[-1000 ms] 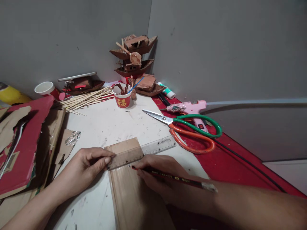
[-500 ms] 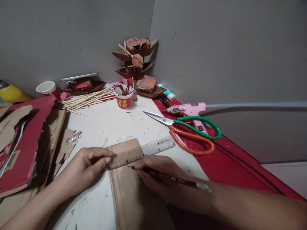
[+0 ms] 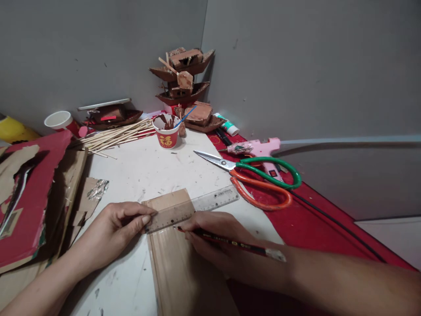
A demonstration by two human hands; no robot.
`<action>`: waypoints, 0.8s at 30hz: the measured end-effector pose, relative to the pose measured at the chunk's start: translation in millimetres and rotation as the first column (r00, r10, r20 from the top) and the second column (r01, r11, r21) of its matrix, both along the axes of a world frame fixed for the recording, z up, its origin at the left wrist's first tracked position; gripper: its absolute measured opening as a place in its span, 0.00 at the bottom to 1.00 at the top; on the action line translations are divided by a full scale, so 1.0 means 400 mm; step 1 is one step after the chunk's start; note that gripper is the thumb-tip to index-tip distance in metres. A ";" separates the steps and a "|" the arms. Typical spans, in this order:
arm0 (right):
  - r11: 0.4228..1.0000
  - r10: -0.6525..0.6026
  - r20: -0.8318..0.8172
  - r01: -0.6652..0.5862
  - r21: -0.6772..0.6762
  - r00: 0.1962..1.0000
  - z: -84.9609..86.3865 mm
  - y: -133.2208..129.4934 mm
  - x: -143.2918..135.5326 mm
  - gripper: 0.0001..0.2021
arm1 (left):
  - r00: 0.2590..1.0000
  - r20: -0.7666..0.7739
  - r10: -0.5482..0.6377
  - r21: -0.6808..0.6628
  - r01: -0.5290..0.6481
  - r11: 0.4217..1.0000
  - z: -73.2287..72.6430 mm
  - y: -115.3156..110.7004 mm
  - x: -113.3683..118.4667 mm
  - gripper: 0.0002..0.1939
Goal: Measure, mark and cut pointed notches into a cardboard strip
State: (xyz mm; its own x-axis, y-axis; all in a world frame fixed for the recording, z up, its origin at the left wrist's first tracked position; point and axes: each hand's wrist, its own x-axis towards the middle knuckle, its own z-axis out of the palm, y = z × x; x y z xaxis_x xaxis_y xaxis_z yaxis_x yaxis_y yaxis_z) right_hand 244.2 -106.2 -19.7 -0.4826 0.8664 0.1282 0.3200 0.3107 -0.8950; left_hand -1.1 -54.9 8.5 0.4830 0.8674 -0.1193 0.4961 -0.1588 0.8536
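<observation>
Your left hand (image 3: 123,228) steadies the left end of a clear, straight plastic ruler (image 3: 215,198), its thumb and forefinger drawn narrow and pressed on that end. The ruler lies slantwise across a flat brown cardboard strip (image 3: 174,263), near the strip's far end, and its right portion extends past the strip over a white sheet (image 3: 131,175). Your right hand (image 3: 215,237) holds a slim dark pencil with gold lettering (image 3: 230,240), the fingers closed around it near the point. The pencil's tip sits just beside the ruler's near edge, over the cardboard; you cannot tell here whether it touches.

To your right, metal scissors with one green and one orange handle (image 3: 224,163) lie near the ruler's right end, partly in front of a pink glue gun (image 3: 263,148). Red surface (image 3: 322,224) shows beyond the sheet's right edge. Ahead of you stands a red-and-white paper cup with brown stains inside (image 3: 166,137); thin pale wooden sticks (image 3: 121,136) lie to its left, and brown model boats (image 3: 184,92) are stacked behind it. Torn red-and-brown cardboard pieces (image 3: 36,206) are piled at your left.
</observation>
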 end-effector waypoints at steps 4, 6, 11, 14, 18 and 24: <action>1.000 -0.003 0.026 0.003 0.020 1.000 -0.001 0.000 0.000 0.08 | 1.000 0.002 -0.001 -0.004 0.001 1.000 0.001 0.001 0.000 0.11; 0.999 -0.010 0.026 0.009 0.040 1.000 0.001 0.000 -0.001 0.09 | 1.000 0.007 0.000 -0.004 0.000 1.000 0.003 0.001 0.000 0.11; 0.997 -0.048 -0.053 0.052 0.060 0.997 0.016 -0.005 0.007 0.08 | 1.000 -0.011 -0.013 0.017 0.014 1.000 0.006 0.002 -0.003 0.11; 0.989 -0.116 -0.144 0.127 0.070 0.983 0.030 -0.008 0.020 0.08 | 0.999 -0.030 -0.017 0.018 0.018 1.000 0.006 0.002 -0.005 0.12; 0.984 -0.156 -0.165 0.167 0.056 0.974 0.037 -0.015 0.028 0.08 | 0.999 -0.039 0.000 -0.003 -0.001 1.000 0.005 0.000 -0.005 0.12; 0.994 -0.107 -0.119 0.107 -0.006 0.987 0.023 -0.041 0.007 0.12 | 0.999 -0.032 0.000 -0.020 -0.001 1.000 -0.004 -0.004 -0.008 0.12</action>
State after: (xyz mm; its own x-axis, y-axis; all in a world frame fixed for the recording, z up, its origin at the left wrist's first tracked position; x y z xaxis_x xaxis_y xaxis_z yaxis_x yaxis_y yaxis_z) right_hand 246.8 -122.8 -10.7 -0.3682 0.9123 0.1792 0.2425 0.2803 -0.9288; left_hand -4.5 -56.4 7.0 0.4783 0.8649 -0.1523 0.5234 -0.1415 0.8403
